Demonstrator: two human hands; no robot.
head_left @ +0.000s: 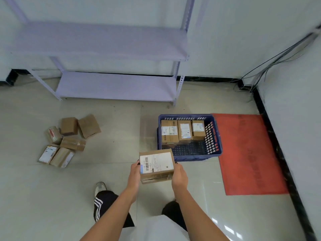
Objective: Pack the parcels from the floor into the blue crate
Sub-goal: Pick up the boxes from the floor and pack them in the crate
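Observation:
A brown cardboard parcel (156,165) with a white barcode label on top is held in the air between both hands, just in front of the blue crate (215,136). My left hand (135,173) grips its left side and my right hand (179,176) grips its right side. The blue crate stands on the floor with three labelled parcels (184,131) lined up along its far wall; its near half shows bare perforated bottom. Several more brown parcels (67,140) lie in a loose heap on the floor to the left.
A pale metal shelf rack (114,86) stands against the back wall. A red mat (246,153) lies right of the crate beside the right wall with its black skirting. Cables (257,73) hang in the far right corner. My shoe (99,187) is below the parcel.

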